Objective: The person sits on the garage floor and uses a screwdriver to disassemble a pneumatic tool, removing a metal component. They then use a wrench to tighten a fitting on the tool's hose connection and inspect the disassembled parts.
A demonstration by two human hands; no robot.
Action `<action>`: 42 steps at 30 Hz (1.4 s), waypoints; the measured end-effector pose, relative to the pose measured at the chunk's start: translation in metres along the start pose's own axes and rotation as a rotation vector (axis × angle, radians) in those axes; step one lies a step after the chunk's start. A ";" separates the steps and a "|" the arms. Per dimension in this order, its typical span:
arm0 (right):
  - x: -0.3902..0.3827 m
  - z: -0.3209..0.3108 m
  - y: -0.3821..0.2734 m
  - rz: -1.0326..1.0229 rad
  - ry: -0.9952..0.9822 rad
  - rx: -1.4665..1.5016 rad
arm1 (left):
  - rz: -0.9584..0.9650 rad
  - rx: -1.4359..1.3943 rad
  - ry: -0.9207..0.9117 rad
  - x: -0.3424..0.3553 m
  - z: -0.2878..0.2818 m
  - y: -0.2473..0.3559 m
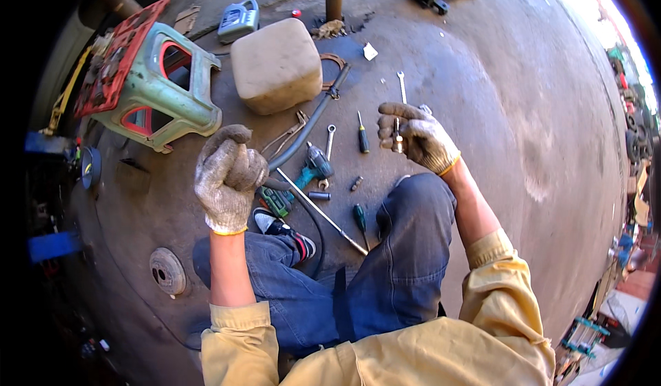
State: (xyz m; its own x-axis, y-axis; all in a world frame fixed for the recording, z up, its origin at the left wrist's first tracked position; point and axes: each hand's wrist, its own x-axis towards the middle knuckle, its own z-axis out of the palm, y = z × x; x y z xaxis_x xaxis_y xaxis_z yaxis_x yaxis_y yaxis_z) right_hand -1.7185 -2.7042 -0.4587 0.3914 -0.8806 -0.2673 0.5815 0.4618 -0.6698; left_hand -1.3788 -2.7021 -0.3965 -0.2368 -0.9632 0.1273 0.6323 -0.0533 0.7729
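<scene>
Two gloved hands are raised above the oily floor. Right hand [416, 137] pinches a small metal rod [397, 134], fingers closed on it, near a wrench [401, 85] lying farther off. Left hand [227, 178] is curled into a fist; whether it grips anything cannot be told. A drill [313, 165] and screwdriver [361, 137] lie between them.

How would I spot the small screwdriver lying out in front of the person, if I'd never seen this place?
Start at the big tan block on the dark floor, then look down and right, past the long grey pipe. The screwdriver lies alone between a small silver wrench and the gloved right hand. Unlike the all-metal wrenches around it, it has a dark handle and a thin shaft.
</scene>
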 end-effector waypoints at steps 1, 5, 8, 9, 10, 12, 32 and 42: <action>0.005 0.006 -0.008 0.001 -0.013 -0.050 | 0.008 0.003 0.019 -0.001 -0.001 0.002; 0.008 0.031 -0.023 0.004 -0.014 -0.276 | -0.006 -0.063 0.037 -0.004 -0.009 0.007; 0.009 0.046 -0.033 -0.043 -0.126 -0.465 | -0.019 -0.062 0.031 -0.005 -0.010 0.007; 0.008 0.053 -0.036 -0.054 -0.140 -0.530 | -0.015 -0.044 0.037 -0.005 -0.010 0.006; 0.007 0.062 -0.039 -0.067 -0.154 -0.593 | -0.022 -0.024 0.027 -0.004 -0.011 0.006; 0.004 0.075 -0.040 -0.099 -0.167 -0.654 | -0.045 0.015 0.001 -0.002 -0.013 0.005; 0.022 0.100 0.005 -0.314 -0.132 0.179 | -0.287 0.559 0.012 0.002 0.045 -0.013; 0.017 0.117 0.015 -0.293 -0.134 0.360 | -0.215 0.816 -0.107 0.012 0.054 -0.031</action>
State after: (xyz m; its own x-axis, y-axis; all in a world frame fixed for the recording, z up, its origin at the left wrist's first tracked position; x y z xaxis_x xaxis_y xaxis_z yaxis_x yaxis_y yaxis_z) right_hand -1.6199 -2.6998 -0.3918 0.2487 -0.9686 0.0041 0.8818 0.2246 -0.4147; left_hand -1.4413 -2.6979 -0.3851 -0.3854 -0.9215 -0.0473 -0.1549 0.0141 0.9878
